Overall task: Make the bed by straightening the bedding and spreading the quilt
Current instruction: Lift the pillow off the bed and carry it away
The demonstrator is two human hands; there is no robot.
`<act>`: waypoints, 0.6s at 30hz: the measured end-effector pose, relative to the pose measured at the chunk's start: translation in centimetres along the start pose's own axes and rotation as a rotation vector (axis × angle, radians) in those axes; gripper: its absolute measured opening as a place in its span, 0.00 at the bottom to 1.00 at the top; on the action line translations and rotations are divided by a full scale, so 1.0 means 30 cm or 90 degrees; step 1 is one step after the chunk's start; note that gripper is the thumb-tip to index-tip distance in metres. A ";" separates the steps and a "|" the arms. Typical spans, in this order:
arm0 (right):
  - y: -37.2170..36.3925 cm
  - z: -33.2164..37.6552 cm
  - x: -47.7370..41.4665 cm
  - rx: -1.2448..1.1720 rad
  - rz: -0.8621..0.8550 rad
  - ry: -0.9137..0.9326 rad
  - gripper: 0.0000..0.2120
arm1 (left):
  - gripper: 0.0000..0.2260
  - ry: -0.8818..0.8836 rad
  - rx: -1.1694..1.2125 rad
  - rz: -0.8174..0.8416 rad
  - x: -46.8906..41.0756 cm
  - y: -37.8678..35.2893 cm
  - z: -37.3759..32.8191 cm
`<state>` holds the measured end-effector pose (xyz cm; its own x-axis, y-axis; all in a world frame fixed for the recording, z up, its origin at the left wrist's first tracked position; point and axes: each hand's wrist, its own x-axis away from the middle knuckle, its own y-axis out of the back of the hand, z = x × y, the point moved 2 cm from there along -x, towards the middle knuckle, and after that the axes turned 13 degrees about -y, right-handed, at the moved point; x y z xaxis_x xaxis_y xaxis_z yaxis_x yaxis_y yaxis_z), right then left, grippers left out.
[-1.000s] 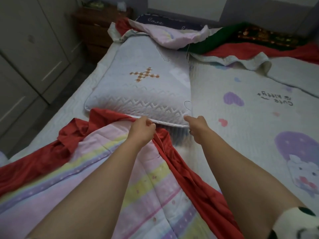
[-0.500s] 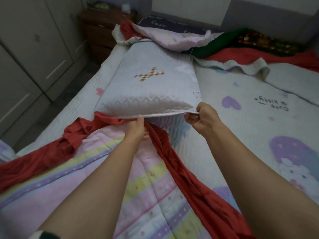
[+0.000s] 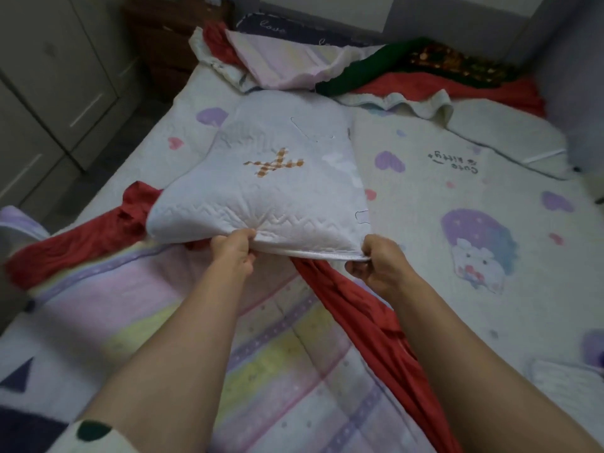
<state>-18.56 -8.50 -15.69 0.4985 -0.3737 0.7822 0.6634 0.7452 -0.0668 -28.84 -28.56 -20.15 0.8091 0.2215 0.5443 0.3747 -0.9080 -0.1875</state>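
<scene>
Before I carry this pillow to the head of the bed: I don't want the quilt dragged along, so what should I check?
1. Grip of left hand on near edge of pillow: ok.
2. Grip of right hand on its near corner: ok.
3. Near edge lifted off the quilt: ok.
4. Quilt free of both grips: cannot tell, fingers hidden underneath.
5. Landing spot free: not ok, crumpled bedding heaped there.

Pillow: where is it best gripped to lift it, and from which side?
Along its near seamed edge, from the camera's side: that edge of the pillow stands clear of the quilt, leaving room underneath. The left hand and right hand pinch it there, spaced apart.
</scene>
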 end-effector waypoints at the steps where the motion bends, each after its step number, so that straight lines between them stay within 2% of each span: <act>1: 0.022 -0.036 0.038 0.017 -0.011 -0.005 0.11 | 0.17 -0.002 -0.009 0.000 0.037 0.035 0.016; 4: 0.100 -0.163 0.168 0.101 -0.046 -0.016 0.11 | 0.16 0.017 0.007 0.028 0.184 0.154 0.065; 11: 0.346 -0.479 0.400 0.307 -0.067 -0.170 0.07 | 0.13 0.013 -0.081 0.049 0.564 0.437 0.195; 15: 0.418 -0.585 0.445 0.384 -0.064 -0.214 0.09 | 0.13 0.094 -0.119 0.043 0.632 0.555 0.276; 16: 0.420 -0.593 0.442 0.393 -0.065 -0.209 0.08 | 0.15 0.098 -0.121 0.034 0.634 0.565 0.274; 18: 0.409 -0.600 0.416 0.400 -0.068 -0.189 0.08 | 0.24 0.022 -0.201 0.008 0.612 0.578 0.246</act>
<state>5.86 -13.96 -17.89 0.2164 -0.3625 0.9065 0.2075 0.9244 0.3201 -4.13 -37.61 -19.44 0.7946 0.2021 0.5725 0.2014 -0.9773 0.0655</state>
